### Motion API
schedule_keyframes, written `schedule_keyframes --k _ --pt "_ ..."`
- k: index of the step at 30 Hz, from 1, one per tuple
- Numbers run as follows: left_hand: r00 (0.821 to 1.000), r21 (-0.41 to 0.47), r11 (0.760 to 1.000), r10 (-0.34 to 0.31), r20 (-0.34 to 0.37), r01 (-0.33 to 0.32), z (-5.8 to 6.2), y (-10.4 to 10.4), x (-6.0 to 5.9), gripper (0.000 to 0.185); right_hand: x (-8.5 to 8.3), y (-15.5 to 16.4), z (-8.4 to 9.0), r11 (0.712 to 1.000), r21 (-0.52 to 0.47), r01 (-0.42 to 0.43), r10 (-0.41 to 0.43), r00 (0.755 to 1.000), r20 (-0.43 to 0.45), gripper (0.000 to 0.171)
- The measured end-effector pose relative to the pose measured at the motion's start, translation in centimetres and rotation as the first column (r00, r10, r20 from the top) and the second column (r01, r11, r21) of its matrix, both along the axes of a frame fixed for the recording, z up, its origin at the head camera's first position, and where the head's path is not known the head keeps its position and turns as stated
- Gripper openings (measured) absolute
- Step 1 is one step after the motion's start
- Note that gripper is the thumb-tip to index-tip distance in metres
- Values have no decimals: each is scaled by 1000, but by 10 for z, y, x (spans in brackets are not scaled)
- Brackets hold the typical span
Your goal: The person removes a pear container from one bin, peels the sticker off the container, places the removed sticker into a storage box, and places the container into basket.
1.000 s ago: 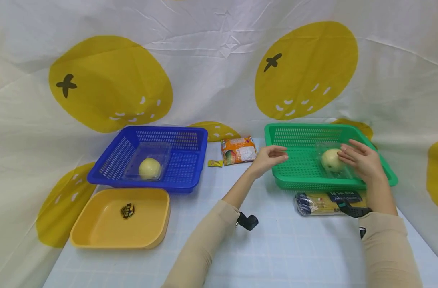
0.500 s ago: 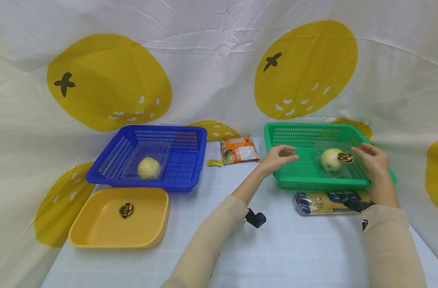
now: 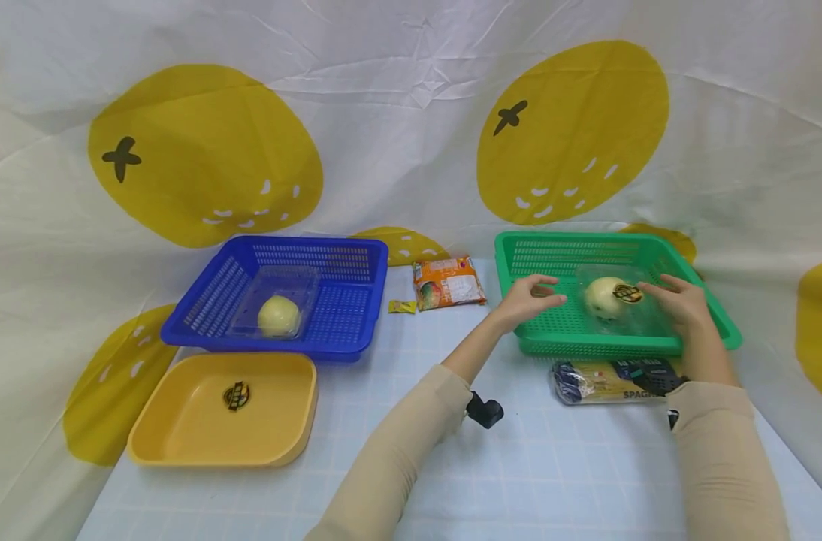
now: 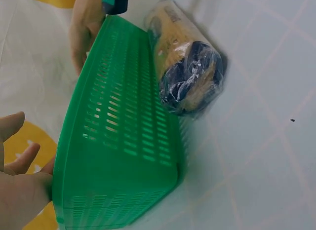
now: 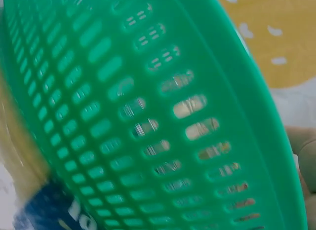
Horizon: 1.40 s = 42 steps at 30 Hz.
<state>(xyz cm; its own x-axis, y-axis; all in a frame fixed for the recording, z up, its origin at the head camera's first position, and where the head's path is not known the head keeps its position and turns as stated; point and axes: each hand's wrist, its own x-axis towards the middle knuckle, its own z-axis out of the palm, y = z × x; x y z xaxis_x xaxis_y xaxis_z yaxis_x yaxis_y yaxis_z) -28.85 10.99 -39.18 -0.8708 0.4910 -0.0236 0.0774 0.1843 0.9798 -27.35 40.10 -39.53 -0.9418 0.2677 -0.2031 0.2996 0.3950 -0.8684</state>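
Observation:
In the green basket lies a clear plastic box with a dark round label, and a pale round onion-like item shows inside. My right hand holds the box's right end, thumb over its edge. Above the basket's left rim hovers my left hand, fingers loosely bent and holding nothing. The left wrist view shows the left hand beside the green rim. Mostly the basket wall fills the right wrist view, hiding all but a little of the right hand.
A spaghetti pack lies before the green basket. To the left stand a blue basket with another clear box and a yellow tray. Between the baskets are an orange packet and a small yellow sachet.
My right hand moved right off the box's top to its end, then shifted left together with the box. The left hand moved right, over the green basket's rim.

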Motion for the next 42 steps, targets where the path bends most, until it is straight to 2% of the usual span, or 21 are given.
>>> schedule_keyframes --k 5,7,13,15,20,27,30,33,39,42 --pt "998 -65 996 57 26 -55 1 12 -1 51 -3 -9 -2 997 -38 -65 65 998 -1 91" --pt "995 -80 993 92 36 -89 1 16 -1 55 -4 -13 -2 990 -58 -126 126 992 -2 90" --pt "985 -86 983 167 45 -162 0 29 -2 61 -7 -20 -4 945 -70 -318 316 948 -34 86" --pt "983 -85 981 177 42 -173 -1 31 -3 61 -8 -23 -5 939 -34 -341 339 939 -52 86" --pt "983 -123 976 182 29 -177 -2 36 -5 61 -12 -25 -7 935 73 -346 350 936 -47 87" --pt "986 -126 978 166 -6 -165 -3 38 -6 59 -15 -26 -8 893 37 -449 449 893 7 88" --pt "988 -117 982 145 -50 -150 -4 37 -4 57 -15 -25 -8 898 43 -438 438 899 9 90" --pt "989 -104 984 136 -63 -142 -5 36 -3 54 -15 -25 -8 911 54 -409 409 912 3 93" --pt "975 18 976 214 50 -216 -6 37 -3 47 -10 -25 -5 926 68 -372 376 925 -55 91" --pt "973 64 972 220 73 -225 -6 38 -3 48 -5 -23 -4 938 66 -342 347 934 -92 88"
